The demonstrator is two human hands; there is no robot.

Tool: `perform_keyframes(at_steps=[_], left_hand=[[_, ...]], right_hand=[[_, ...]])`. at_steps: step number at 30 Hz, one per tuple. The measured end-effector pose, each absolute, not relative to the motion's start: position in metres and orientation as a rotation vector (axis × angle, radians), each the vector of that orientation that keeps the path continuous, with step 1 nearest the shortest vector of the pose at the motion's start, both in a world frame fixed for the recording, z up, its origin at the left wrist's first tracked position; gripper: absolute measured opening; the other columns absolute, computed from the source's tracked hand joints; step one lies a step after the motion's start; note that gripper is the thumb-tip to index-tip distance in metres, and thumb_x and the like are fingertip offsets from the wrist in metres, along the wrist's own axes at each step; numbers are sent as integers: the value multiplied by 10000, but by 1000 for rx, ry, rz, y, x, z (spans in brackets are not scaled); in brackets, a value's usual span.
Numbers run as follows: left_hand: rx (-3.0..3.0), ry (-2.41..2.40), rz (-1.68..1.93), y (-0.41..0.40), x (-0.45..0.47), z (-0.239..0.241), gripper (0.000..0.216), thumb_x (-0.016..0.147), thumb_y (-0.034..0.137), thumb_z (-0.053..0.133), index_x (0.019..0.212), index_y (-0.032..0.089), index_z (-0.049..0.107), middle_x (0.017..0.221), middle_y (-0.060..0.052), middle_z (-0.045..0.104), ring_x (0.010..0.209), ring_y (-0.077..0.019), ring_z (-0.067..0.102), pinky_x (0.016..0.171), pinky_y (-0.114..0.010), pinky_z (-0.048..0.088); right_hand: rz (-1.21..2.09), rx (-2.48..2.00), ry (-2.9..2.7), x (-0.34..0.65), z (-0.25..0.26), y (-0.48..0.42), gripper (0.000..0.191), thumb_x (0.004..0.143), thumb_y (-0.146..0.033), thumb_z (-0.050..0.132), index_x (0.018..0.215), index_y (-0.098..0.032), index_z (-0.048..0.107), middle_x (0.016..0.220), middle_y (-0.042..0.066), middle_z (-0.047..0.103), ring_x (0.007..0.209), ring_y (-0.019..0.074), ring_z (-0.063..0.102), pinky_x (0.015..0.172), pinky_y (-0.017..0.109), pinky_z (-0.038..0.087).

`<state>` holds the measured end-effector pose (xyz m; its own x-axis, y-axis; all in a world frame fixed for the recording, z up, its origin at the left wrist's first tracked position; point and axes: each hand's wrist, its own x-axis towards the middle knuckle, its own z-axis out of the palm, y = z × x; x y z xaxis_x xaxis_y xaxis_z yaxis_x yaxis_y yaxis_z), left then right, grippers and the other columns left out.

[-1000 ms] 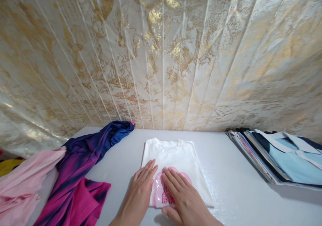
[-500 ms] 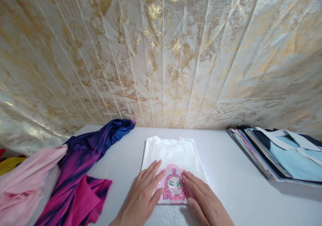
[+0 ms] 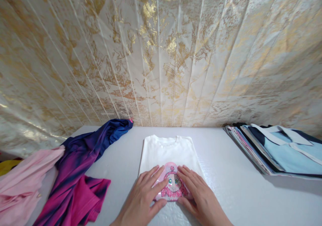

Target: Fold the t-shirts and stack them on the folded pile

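A white T-shirt [image 3: 167, 150] lies folded into a neat rectangle on the table, its neckline at the far end. A pink cartoon face print [image 3: 173, 182] with sequin-like shine fills its near half. My left hand [image 3: 148, 192] rests flat on the left side of the print, fingers stretched out and the thumb by the near edge. On the right side of the print lies my right hand [image 3: 195, 190], fingers extended, thumb near the same lower edge. Parts of the print and the shirt's near corners are hidden under both hands.
Left on the white table [image 3: 218, 159] lie a crumpled navy-to-magenta garment [image 3: 83, 152] and a pink garment [image 3: 22, 185], with a bit of yellow cloth [image 3: 8, 167] behind. A stack of folded clothes [image 3: 284, 148] sits at the right. A gold-patterned curtain [image 3: 161, 51] hangs behind.
My hands have settled onto the print, the right one moving inward and both thumbs now at the shirt's near edge. The view has shifted slightly.
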<state>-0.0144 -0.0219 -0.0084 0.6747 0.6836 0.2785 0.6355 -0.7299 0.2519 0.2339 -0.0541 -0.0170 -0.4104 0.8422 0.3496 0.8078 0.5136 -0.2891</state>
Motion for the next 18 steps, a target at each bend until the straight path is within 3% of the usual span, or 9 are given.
perform_keyframes(at_steps=[7,12,18], left_hand=[[2785,1073,539,-27,-13,-1,567,839,180,601,1377,296,466,1513,-10,382,1367,-240,377,1087,-429,408],[2780,1092,527,-32,-5,5,663,774,195,628,1403,258,429,1516,-36,373,1366,-271,376,1095,-481,397],[2797,1123,553,-30,-5,2,561,837,164,562,1382,237,452,1494,-44,410,1345,-256,410,1074,-461,428]], right_hand=[[55,-1287,-2366,233,-9,-56,556,855,-202,551,1405,-196,470,1457,105,463,1366,280,392,1070,470,422],[83,-1267,-2417,218,-5,-54,622,824,-305,602,1408,-154,455,1484,140,416,1382,310,357,1073,488,409],[22,-1286,-2390,197,-10,-47,568,794,-150,563,1358,-135,498,1431,130,494,1349,290,416,1077,498,406]])
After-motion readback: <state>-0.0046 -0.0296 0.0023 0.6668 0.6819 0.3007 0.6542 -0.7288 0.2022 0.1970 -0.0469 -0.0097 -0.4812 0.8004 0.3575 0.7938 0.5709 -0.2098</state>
